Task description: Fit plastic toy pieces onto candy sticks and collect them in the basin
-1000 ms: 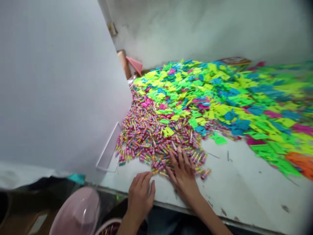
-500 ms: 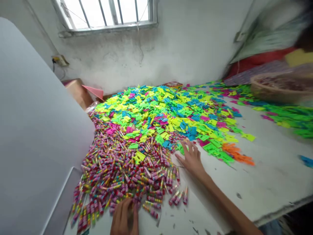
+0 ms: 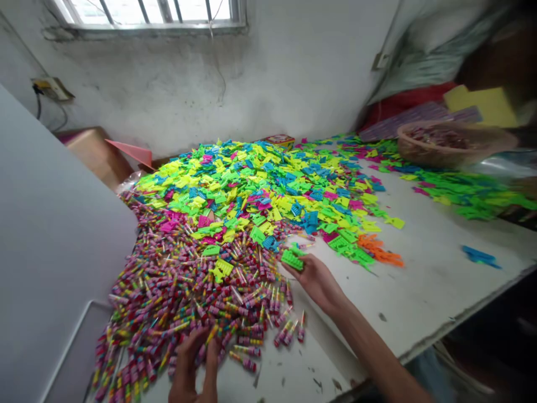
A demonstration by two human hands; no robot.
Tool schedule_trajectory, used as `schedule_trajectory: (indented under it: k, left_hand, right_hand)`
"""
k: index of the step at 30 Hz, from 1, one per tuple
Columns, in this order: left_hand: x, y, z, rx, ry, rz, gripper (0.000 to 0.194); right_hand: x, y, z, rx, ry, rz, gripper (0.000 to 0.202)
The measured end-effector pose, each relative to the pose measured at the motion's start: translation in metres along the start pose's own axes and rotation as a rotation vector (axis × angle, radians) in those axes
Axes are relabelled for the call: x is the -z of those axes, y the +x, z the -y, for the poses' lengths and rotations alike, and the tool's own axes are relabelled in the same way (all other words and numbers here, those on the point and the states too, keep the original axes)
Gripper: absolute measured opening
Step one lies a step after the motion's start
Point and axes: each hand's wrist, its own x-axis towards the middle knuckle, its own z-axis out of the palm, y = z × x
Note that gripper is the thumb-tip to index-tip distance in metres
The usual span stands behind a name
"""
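My right hand [image 3: 316,280] pinches a flat bright green plastic piece [image 3: 292,259] with ridges, just over the right edge of the heap. My left hand [image 3: 195,361] is at the near edge of a pile of small purple-and-yellow tubes [image 3: 180,291] with red ends. Its thumb and fingers are closed around one small tube [image 3: 212,334] with a yellow part showing. Behind the tubes rises a big heap of flat plastic pieces [image 3: 235,179] in yellow, green, blue and pink. A few loose tubes [image 3: 289,331] lie between my hands.
Orange pieces [image 3: 380,250] lie at the heap's right end, and a blue piece [image 3: 480,256] lies farther right. A pink basket [image 3: 453,146] of small items stands at the back right, beside more green pieces [image 3: 478,196]. A pale panel [image 3: 54,240] blocks the left side.
My right hand has picked up the green piece and drawn slightly back. My left fingers have come up around a tube. The view has turned to the right.
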Motion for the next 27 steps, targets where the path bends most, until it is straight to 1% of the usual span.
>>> schedule_trajectory:
  k: [3,5,7,10,13,15,17,19,21,24,26,27]
  left_hand:
    - [-0.014,0.004,-0.033,0.101,-0.144,0.169,0.041]
    - [-0.022,0.009,-0.05,0.113,-0.184,0.249,0.039]
    - [-0.028,0.013,-0.062,0.099,-0.218,0.29,0.035]
    - [-0.032,0.014,-0.071,0.099,-0.289,0.302,0.029]
    - [-0.033,0.01,-0.074,0.11,-0.321,0.359,0.027]
    - [-0.031,0.008,-0.075,0.107,-0.287,0.404,0.025]
    - [-0.028,0.008,-0.076,0.053,-0.197,0.435,0.021]
    - [-0.023,0.009,-0.077,-0.05,-0.083,0.415,0.015]
    - [-0.019,0.01,-0.077,-0.108,-0.029,0.338,0.015]
    - [-0.014,0.011,-0.08,-0.047,-0.116,0.214,0.016]
    - [-0.012,0.009,-0.081,0.0,-0.229,0.187,0.015]
    - [-0.012,0.007,-0.082,0.014,-0.271,0.195,0.015]
  right_hand:
    - [-0.025,-0.032,0.008,-0.115,0.151,0.083,0.017]
    - [-0.04,-0.049,0.013,-0.224,0.287,0.124,0.011]
    - [-0.054,-0.062,0.018,-0.295,0.371,0.148,0.015]
    - [-0.069,-0.077,0.022,-0.333,0.407,0.162,0.02]
    - [-0.077,-0.088,0.024,-0.34,0.393,0.158,0.024]
    - [-0.08,-0.092,0.024,-0.336,0.378,0.158,0.027]
    - [-0.082,-0.094,0.024,-0.336,0.376,0.151,0.03]
    - [-0.082,-0.095,0.024,-0.347,0.387,0.14,0.028]
    - [-0.083,-0.095,0.024,-0.35,0.398,0.135,0.027]
    - [-0.085,-0.098,0.026,-0.335,0.405,0.15,0.029]
    - [-0.086,-0.1,0.026,-0.328,0.399,0.143,0.029]
    - [-0.086,-0.101,0.027,-0.327,0.396,0.131,0.028]
